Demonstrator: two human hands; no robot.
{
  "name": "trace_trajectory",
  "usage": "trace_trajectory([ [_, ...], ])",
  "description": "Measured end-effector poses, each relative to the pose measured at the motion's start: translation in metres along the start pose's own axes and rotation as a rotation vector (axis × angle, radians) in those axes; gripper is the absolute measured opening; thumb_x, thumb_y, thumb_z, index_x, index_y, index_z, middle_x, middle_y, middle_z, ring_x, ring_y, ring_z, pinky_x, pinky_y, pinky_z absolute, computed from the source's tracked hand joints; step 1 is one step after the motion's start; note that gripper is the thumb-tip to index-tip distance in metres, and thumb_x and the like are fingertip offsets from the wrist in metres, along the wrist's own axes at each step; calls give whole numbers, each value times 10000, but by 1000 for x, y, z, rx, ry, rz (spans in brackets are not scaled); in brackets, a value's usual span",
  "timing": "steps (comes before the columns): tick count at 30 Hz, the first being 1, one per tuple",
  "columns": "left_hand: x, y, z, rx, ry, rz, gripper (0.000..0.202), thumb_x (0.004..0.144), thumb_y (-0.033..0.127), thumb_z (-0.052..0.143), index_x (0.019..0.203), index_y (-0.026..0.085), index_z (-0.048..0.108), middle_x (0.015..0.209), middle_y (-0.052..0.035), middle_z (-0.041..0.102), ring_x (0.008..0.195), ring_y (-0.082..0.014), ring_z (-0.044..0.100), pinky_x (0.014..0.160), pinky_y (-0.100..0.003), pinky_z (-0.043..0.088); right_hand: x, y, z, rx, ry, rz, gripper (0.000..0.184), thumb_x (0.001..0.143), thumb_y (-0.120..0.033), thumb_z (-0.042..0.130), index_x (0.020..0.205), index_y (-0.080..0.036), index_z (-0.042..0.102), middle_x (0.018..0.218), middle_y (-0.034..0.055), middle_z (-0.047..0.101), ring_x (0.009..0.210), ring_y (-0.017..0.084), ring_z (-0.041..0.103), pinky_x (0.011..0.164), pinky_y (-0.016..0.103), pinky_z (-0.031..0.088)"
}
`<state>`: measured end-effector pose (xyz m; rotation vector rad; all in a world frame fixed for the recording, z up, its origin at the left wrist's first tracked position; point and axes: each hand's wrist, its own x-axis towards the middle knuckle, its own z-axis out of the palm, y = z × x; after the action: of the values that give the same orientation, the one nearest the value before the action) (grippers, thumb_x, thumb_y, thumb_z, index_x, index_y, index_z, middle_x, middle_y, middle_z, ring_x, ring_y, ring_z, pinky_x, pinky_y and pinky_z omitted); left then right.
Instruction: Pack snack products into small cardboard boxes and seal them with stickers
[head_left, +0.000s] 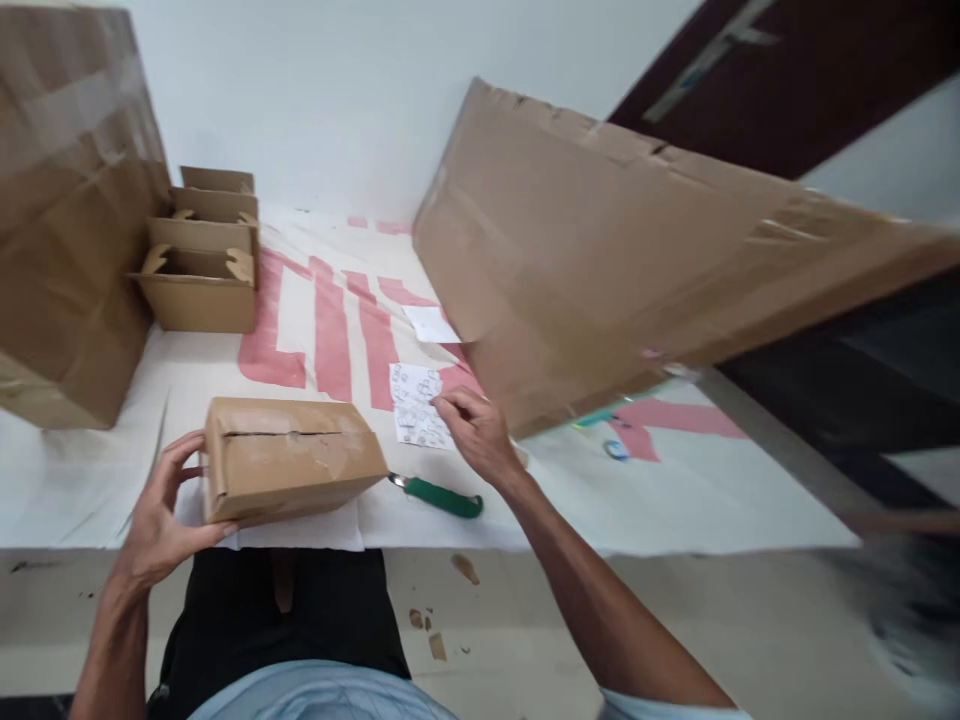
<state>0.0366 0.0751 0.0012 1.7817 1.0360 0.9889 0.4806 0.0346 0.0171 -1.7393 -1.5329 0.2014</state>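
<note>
My left hand (161,510) grips the left end of a small taped cardboard box (289,455) that rests at the near edge of a white cloth with red stripes (330,340). My right hand (472,430) reaches past the box to a white sheet of printed stickers (415,403), its fingertips curled and pinching at the sheet's right edge. A knife with a green handle (439,497) lies on the cloth just right of the box, below my right wrist.
A big cardboard box (615,250) lies tilted at the right, another large one (67,220) stands at the left. Open small cartons (202,265) sit at the back left. A white slip (431,323) lies farther back. Cardboard scraps (465,568) dot the floor.
</note>
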Motion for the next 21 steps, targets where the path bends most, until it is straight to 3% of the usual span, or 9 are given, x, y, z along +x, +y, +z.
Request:
trace_trajectory([
  [3, -5, 11, 6, 26, 0, 39, 921, 665, 375, 959, 1457, 240, 509, 1587, -183, 465, 1476, -407, 469, 1100, -507, 543, -5, -42, 1, 151, 48, -82, 236, 963, -364, 604, 770, -231, 629, 757, 10, 628, 694, 171, 553, 644, 304, 455],
  [8, -11, 31, 16, 105, 20, 118, 925, 658, 310, 960, 1464, 253, 510, 1550, -179, 497, 1457, -393, 489, 1174, -558, 475, -12, -115, 4, 225, -61, -295, 169, 977, -254, 615, 814, -236, 657, 799, 18, 658, 713, 170, 597, 646, 307, 489],
  [12, -15, 37, 23, 144, 27, 177, 976, 647, 270, 972, 1501, 260, 500, 1571, -185, 487, 1483, -397, 471, 1230, -592, 412, -16, -158, 9, 214, -100, -467, 110, 980, -186, 626, 923, -242, 701, 888, 43, 680, 845, 198, 669, 722, 336, 544],
  [17, -18, 29, 32, 164, 67, 257, 983, 661, 299, 989, 1525, 265, 522, 1619, -205, 459, 1515, -413, 448, 1233, -629, 402, -18, -180, 19, 174, -96, -649, 129, 986, -160, 615, 994, -246, 712, 983, 70, 693, 935, 220, 689, 823, 386, 586],
  [21, -21, 20, 41, 141, 147, 337, 913, 688, 333, 988, 1499, 277, 573, 1626, -204, 474, 1507, -411, 472, 1213, -635, 431, -19, -179, 29, 178, -133, -636, 140, 1006, -171, 591, 1033, -246, 706, 1010, 74, 691, 956, 216, 699, 841, 377, 596],
])
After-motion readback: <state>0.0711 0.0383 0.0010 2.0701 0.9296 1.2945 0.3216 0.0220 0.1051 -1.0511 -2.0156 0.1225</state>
